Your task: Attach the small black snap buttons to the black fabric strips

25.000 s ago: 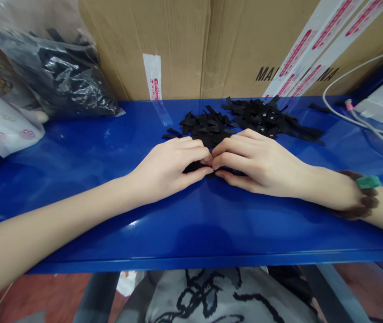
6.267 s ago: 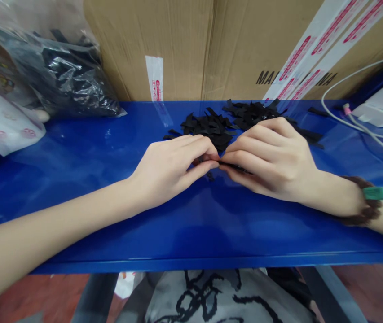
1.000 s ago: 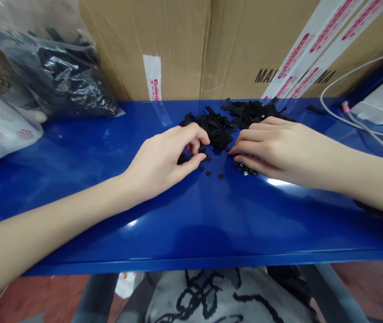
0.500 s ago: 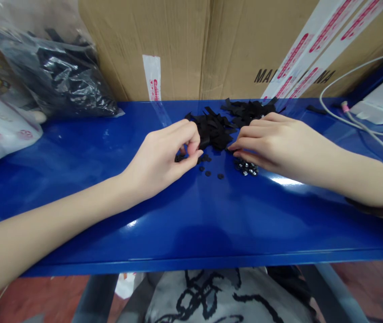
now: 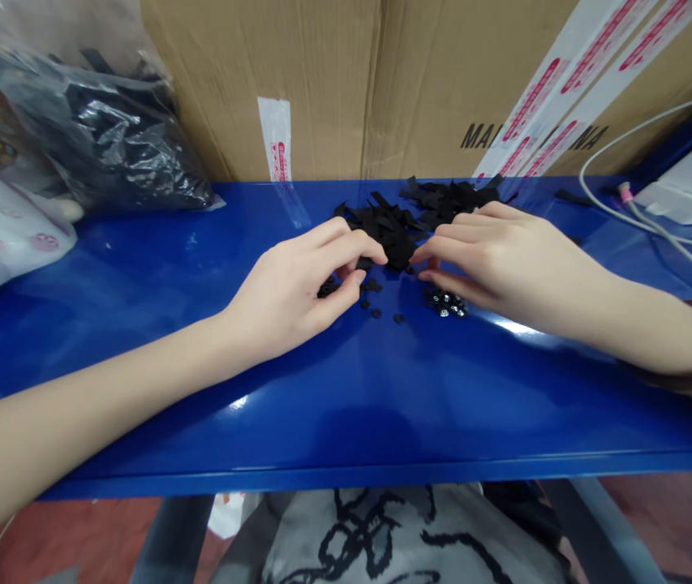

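My left hand [image 5: 300, 284] rests over the blue table, index finger stretched forward and thumb apart from it, at the near edge of a pile of short black fabric strips [image 5: 385, 227]. Under and beside its thumb lie several small black discs [image 5: 376, 313], partly hidden by the hand. Opposite it, my right hand [image 5: 497, 253] has a gap between thumb and forefinger, with nothing visibly held. Just below its thumb sits a small heap of shiny black snap-like pieces [image 5: 446, 303]. Behind its fingers is a second pile of black strips [image 5: 450, 199].
A large cardboard box [image 5: 321, 81] stands along the back of the blue table [image 5: 333, 405]. At left are a clear bag of black pieces [image 5: 120, 138] and white printed wrapping [image 5: 10, 219]. White cables [image 5: 601, 207] and a white plug block [image 5: 686, 195] lie at right.
My left hand's index finger has uncurled from the thumb and reached toward the strips. My right hand's thumb and forefinger have spread apart a little.
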### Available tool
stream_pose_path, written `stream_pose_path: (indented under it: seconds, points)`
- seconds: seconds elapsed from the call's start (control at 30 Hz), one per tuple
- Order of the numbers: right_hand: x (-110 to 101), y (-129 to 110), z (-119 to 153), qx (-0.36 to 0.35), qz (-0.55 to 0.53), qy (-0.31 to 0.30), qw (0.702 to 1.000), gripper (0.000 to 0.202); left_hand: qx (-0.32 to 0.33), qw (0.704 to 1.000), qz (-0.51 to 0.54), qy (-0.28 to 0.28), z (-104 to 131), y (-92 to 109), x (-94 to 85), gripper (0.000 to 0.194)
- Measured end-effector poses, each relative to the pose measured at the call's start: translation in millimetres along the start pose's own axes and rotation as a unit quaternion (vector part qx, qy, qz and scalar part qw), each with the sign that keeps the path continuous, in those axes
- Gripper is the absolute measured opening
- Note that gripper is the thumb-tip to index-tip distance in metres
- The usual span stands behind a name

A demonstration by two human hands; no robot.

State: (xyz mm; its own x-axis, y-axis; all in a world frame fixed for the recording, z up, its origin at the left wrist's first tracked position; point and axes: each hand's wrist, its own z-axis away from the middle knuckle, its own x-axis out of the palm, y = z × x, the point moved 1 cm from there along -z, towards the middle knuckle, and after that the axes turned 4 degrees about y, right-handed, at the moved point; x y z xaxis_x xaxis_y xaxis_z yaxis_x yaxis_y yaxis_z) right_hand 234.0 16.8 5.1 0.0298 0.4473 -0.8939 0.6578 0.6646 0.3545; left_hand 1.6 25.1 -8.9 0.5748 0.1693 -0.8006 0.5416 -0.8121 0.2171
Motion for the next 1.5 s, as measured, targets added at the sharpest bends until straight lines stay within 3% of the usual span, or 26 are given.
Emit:
stream_pose_path:
  seconds: [0.17, 0.37, 0.53, 0.83, 1.07, 1.5]
  points:
    - [10.3, 2.9, -0.2, -0.022, 0.005, 0.051, 0.998, 0.024, 0.044, 0.999, 0.007, 0.028, 0.5, -2.0, 1.5, 0.024]
    - [11.3, 4.0, -0.1, -0.019, -0.008, 0.029, 0.999, 0.025, 0.039, 0.998, 0.022, 0.044, -0.2, 0.1, 1.9, 0.02]
    - [10.8, 4.0, -0.7, -0.01, -0.02, 0.014, 1.0, 0.026, 0.039, 0.999, 0.016, 0.034, -1.0, 0.7, 2.1, 0.013]
    - [16.1, 4.8, 1.2, -0.011, -0.011, 0.044, 0.999, 0.027, 0.014, 1.0, 0.016, 0.006, -0.5, -0.3, 0.8, 0.014]
    - [12.3, 4.0, 0.1, -0.009, -0.015, 0.007, 1.0, 0.028, 0.004, 0.999, 0.025, -0.029, 0.4, 1.2, -1.1, 0.018]
    - [17.2, 4.4, 1.0, -0.015, -0.028, 0.035, 0.999, 0.026, 0.019, 0.999, 0.023, -0.034, 1.2, 0.1, 2.3, 0.024]
